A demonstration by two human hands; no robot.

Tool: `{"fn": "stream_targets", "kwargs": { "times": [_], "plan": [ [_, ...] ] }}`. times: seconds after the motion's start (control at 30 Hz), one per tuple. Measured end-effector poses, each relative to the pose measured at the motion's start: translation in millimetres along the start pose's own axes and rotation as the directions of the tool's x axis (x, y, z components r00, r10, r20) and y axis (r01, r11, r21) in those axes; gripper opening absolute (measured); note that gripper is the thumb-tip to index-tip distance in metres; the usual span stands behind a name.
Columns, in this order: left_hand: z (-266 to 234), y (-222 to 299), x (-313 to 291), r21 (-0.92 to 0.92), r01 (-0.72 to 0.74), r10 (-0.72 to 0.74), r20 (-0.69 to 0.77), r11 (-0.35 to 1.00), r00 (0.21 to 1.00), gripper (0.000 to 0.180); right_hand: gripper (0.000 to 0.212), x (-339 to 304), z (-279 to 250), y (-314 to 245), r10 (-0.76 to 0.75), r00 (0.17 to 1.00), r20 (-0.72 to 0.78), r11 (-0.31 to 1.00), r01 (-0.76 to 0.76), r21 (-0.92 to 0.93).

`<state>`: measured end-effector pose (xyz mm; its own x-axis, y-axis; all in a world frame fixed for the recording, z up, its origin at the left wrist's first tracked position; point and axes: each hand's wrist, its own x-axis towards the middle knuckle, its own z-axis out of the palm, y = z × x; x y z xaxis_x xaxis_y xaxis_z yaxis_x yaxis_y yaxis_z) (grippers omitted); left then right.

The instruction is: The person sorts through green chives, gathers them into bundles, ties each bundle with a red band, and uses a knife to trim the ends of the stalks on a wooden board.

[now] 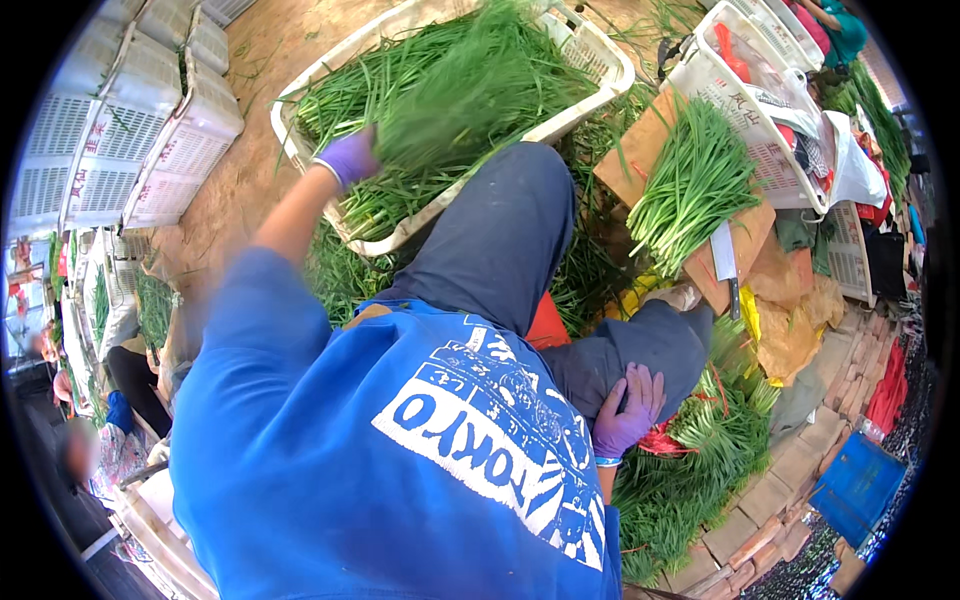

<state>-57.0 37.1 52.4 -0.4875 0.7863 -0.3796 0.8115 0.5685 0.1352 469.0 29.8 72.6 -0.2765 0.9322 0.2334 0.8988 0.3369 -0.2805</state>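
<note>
My left hand point(347, 157), in a purple glove, is closed around a bunch of garlic chives point(450, 100). The bunch is blurred by motion and spreads up and right over a white plastic crate point(400, 243) filled with more chives point(350, 95). My right hand point(628, 405), also gloved in purple, lies on my right knee with its fingers out and nothing in them. Right of the crate, a thick pile of chives point(695, 180) rests on a wooden board point(640, 145). A cleaver point(724, 255) with a dark handle lies beside that pile.
Stacked white crates point(180, 150) stand at the left. Another crate point(735, 110) with bags sits at the upper right. Bundled chives point(690, 480) lie by my right leg on the bricks point(790, 465), near a blue bin point(858, 490) and red ties point(887, 395). Other people point(845, 35) are nearby.
</note>
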Motion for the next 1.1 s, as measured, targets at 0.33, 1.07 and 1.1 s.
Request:
{"fn": "stream_targets", "kwargs": {
  "times": [0.33, 1.07, 1.1],
  "plan": [
    [35, 48, 5, 0.031, 0.159, -0.161, 0.110, 0.987, 0.981, 0.093, 0.023, -1, -1, 2, 0.005, 1.000, 0.014, 1.000, -0.005, -0.030],
    [-57, -1, 36, -0.639, 0.149, 0.073, 0.307, 0.755, 0.949, 0.052, 0.023, 0, -3, -2, 0.013, 1.000, 0.003, 1.000, -0.013, -0.012],
    [-68, -21, 41, -0.716, 0.234, 0.112, 0.399, 0.658, 0.910, 0.053, 0.023, -1, -3, -2, 0.007, 1.000, 0.016, 1.000, -0.007, -0.003]
  ]
}}
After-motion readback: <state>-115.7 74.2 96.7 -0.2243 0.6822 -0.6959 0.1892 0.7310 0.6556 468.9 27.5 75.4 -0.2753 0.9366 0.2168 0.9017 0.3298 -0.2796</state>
